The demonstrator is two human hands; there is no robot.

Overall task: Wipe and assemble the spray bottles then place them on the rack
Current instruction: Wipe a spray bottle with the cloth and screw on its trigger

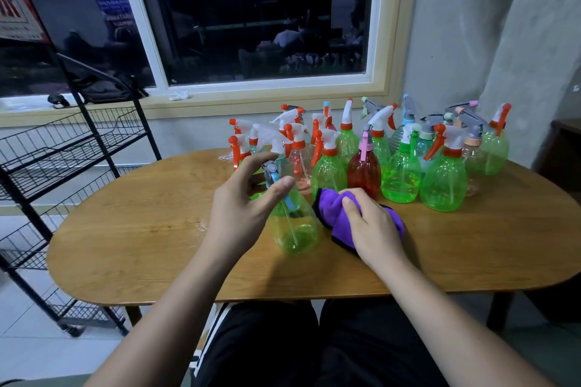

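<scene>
A rounded wooden desk (141, 245) fills the middle of the view, and the person sits at its near edge. To the left stands a black wire rack (78, 148), whose visible baskets hold no bottles, so the placing step looks to be still ahead. A crowd of spray bottles (405, 173), mostly green with one red among them, stands upright at the far side of the desk. They are out of the way yet within reach, which leaves the near part of the desk as working room.

One green bottle (295, 229) stands alone in that space, just in front of the person, apart from the crowd. It appears to be the one now being worked on. Beside it on the right lies a purple cloth (333, 210), bunched up and touching or nearly touching the bottle.

The right hand (374, 229) lies on the cloth with its fingers curled into the folds, gripping it, likely keeping it ready for wiping. The left hand (245, 198) curves round the spray head (273, 148) atop the bottle, thumb in front and fingers behind, a hold suited to screwing it on. The head is blurred, so how firmly it is seated cannot be told.
</scene>
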